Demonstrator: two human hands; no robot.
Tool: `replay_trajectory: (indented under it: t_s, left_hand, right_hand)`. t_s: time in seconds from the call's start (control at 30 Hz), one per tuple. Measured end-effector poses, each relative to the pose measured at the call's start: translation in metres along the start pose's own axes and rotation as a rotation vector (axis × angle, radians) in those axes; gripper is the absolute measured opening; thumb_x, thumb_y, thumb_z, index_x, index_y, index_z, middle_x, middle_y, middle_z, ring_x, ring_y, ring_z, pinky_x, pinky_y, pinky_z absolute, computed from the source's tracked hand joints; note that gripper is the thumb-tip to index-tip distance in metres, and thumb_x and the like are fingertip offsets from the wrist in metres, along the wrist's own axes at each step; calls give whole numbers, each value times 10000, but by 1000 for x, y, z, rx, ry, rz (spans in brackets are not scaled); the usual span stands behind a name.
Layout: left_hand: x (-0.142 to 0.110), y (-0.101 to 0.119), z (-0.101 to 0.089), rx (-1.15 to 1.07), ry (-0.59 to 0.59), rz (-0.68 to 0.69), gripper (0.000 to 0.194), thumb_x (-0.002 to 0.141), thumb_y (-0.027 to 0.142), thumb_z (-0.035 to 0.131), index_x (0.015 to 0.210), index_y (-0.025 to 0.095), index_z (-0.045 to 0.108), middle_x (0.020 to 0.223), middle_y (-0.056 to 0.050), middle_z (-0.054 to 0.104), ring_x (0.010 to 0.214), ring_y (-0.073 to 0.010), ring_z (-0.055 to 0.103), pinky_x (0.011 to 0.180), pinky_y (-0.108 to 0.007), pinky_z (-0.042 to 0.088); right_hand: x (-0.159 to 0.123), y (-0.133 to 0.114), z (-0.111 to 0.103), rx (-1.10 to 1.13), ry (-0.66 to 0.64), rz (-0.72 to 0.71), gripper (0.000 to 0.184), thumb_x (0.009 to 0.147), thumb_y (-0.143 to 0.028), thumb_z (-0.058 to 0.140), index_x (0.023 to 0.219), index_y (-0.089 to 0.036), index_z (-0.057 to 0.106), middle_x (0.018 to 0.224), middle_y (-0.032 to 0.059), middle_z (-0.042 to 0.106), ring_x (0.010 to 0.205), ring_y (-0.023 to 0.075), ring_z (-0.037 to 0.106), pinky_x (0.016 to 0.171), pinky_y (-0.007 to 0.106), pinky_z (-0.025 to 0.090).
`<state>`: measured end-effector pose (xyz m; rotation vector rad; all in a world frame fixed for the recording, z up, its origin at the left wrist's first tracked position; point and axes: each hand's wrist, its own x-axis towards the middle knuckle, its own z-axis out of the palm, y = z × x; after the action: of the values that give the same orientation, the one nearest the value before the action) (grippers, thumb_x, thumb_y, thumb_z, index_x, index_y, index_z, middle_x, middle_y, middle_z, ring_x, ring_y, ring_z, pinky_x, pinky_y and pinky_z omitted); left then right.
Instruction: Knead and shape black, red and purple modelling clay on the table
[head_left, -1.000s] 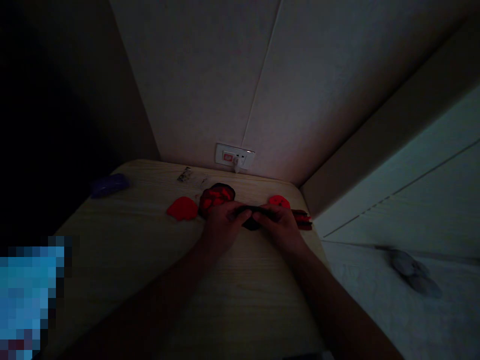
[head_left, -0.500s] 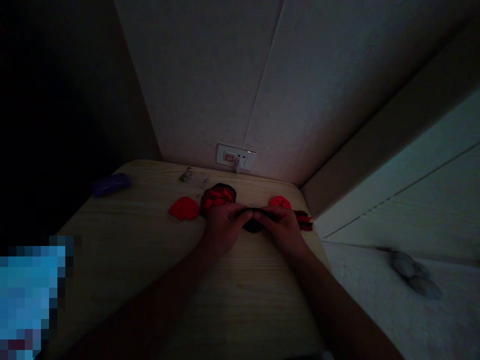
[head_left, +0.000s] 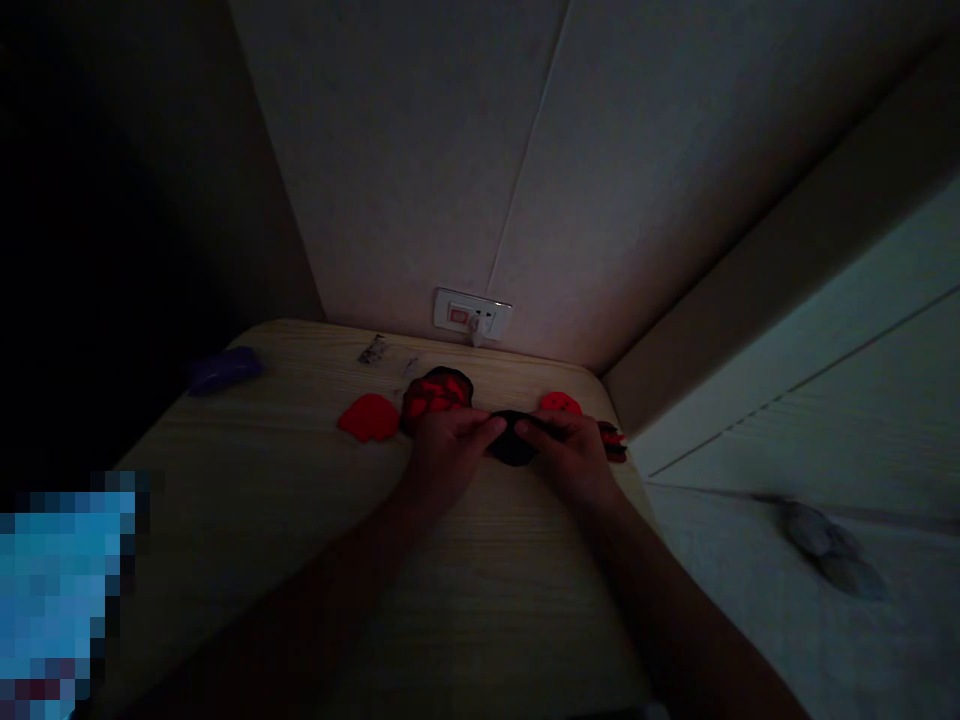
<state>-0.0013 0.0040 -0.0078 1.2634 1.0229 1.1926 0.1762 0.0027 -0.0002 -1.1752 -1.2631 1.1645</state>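
1. My left grip [head_left: 444, 452] and right grip [head_left: 576, 455] were both closed on the black piece [head_left: 514, 447], just right of centre and below mid-frame.
2. It lay directly between them, neither hand clearly nearer; its long axis seemed to run left to right, though my grips hid its ends.
3. On the counter [head_left: 465, 590], a red-and-black piece [head_left: 435, 388] showed above my left grip, a red disc [head_left: 561, 402] above my right.

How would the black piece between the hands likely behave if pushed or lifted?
The black piece probably bends easily, since it looks thin and sheet-like. It is likely light, as the fingers alone seem to pinch it. Its flat shape suggests sliding rather than rolling.
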Motion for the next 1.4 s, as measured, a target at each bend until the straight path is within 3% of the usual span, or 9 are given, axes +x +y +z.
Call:
replay_trajectory:
  t_s: [0.17, 0.4, 0.53, 0.67, 0.83, 1.03, 1.27, 1.4]
  left_hand:
    - [2, 0, 0, -45, 47, 27, 297, 836, 429, 687, 901, 153, 776, 835, -62, 776, 778, -213, 719, 717, -295, 567]
    - [2, 4, -3, 42, 146, 43, 262, 818, 409, 691, 812, 160, 769, 705, -23, 732, 675, -183, 677, 622, -256, 523]
    - [2, 5, 0, -92, 116, -20, 296, 798, 441, 698, 837, 155, 761, 741, -39, 748, 691, -195, 693, 633, -273, 549]
    - [1, 7, -2, -21, 118, 9, 282, 801, 426, 701, 840, 156, 776, 742, -40, 756, 698, -198, 698, 620, -265, 542]
    - [3, 7, -2, -66, 156, -8, 296, 805, 437, 700, 856, 154, 767, 741, -37, 759, 696, -190, 701, 620, -258, 539]
    - [1, 11, 2, -109, 35, -59, 293, 733, 406, 774, 845, 136, 756, 785, -59, 772, 729, -208, 720, 662, -276, 552]
    - [2, 8, -1, -83, 86, -53, 281, 746, 379, 760, 850, 118, 758, 778, -66, 768, 725, -208, 715, 662, -275, 541]
    - [2, 8, 0, -92, 120, -43, 286, 750, 388, 757, 850, 120, 757, 764, -58, 765, 707, -200, 706, 652, -273, 544]
  right_hand:
    - [1, 0, -1, 23, 1, 21, 210, 711, -376, 870, 841, -221, 813, 803, 25, 788, 689, 177, 704, 689, 302, 568]
    - [2, 1, -2, -19, 19, -18, 185, 721, -379, 862, 778, -210, 811, 736, 23, 782, 621, 165, 684, 619, 279, 546]
    - [2, 0, -1, -4, 23, -8, 193, 708, -382, 870, 777, -211, 814, 743, 28, 787, 624, 171, 691, 626, 287, 557]
    - [1, -3, 3, 42, -3, 3, 258, 708, -400, 869, 893, -227, 820, 818, 33, 799, 699, 186, 722, 676, 300, 582]
    - [0, -5, 1, 19, -8, 15, 211, 741, -410, 847, 767, -204, 812, 657, 27, 761, 526, 151, 659, 516, 255, 530]
    - [0, -4, 0, 38, -14, 12, 202, 728, -384, 864, 820, -209, 818, 711, 29, 776, 565, 157, 681, 547, 258, 550]
    - [1, -7, 0, -19, 23, 15, 253, 727, -420, 856, 705, -177, 790, 555, 23, 714, 476, 134, 629, 477, 227, 478]
    - [2, -8, 1, 28, 11, 45, 270, 699, -430, 872, 730, -176, 787, 579, 25, 730, 468, 135, 631, 472, 229, 480]
